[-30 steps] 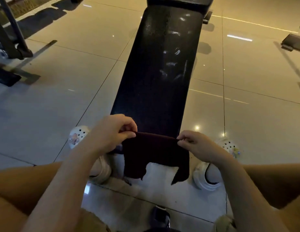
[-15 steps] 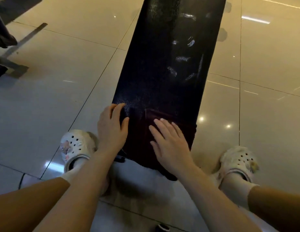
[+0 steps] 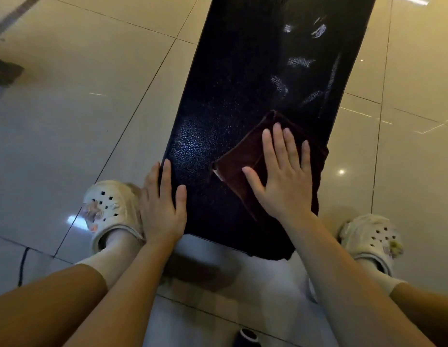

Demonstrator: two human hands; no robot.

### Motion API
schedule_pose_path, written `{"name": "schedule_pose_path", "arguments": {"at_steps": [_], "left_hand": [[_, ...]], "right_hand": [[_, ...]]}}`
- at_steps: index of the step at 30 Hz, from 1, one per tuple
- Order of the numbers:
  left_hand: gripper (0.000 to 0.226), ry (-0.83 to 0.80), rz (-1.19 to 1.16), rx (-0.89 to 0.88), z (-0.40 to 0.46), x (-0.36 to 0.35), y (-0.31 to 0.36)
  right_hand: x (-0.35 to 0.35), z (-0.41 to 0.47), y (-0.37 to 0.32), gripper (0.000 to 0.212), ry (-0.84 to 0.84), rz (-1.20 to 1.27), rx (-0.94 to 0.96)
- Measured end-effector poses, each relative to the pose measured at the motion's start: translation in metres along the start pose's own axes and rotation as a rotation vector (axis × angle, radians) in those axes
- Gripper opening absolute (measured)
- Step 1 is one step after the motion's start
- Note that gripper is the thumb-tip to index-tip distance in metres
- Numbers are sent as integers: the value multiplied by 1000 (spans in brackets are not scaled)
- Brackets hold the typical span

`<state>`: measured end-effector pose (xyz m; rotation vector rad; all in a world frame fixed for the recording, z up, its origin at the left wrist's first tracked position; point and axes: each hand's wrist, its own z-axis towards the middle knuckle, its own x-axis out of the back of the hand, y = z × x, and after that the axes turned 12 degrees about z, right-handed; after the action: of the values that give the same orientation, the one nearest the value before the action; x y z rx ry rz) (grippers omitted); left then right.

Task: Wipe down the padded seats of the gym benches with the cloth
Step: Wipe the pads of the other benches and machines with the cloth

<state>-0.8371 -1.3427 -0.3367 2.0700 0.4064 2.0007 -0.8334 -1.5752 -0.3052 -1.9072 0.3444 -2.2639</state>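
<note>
A long black padded bench seat runs away from me up the middle of the view, with pale smears on its far right part. A folded dark red cloth lies flat on the near right part of the seat. My right hand presses on the cloth with straight, spread fingers. My left hand rests flat on the seat's near left edge, fingers straight, holding nothing.
Glossy beige floor tiles surround the bench. My feet in white clogs stand on either side of its near end, left clog and right clog. A dark equipment base sits at the far left. A small dark object lies by the bottom edge.
One second ago both hands held the cloth up by its top edge. It was then laid on the seat, and my right hand has slid it toward the right edge.
</note>
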Motion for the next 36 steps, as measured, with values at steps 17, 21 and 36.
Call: {"name": "schedule_pose_path", "arguments": {"at_steps": [17, 21, 36], "left_hand": [[30, -37, -198, -240, 3, 22, 118], [22, -83, -156, -187, 3, 23, 125], [16, -146, -401, -133, 6, 58, 130]], "right_hand": [[33, -43, -8, 23, 234, 297, -38], [39, -66, 0, 19, 226, 433, -336], [46, -102, 24, 26, 196, 430, -416]]}}
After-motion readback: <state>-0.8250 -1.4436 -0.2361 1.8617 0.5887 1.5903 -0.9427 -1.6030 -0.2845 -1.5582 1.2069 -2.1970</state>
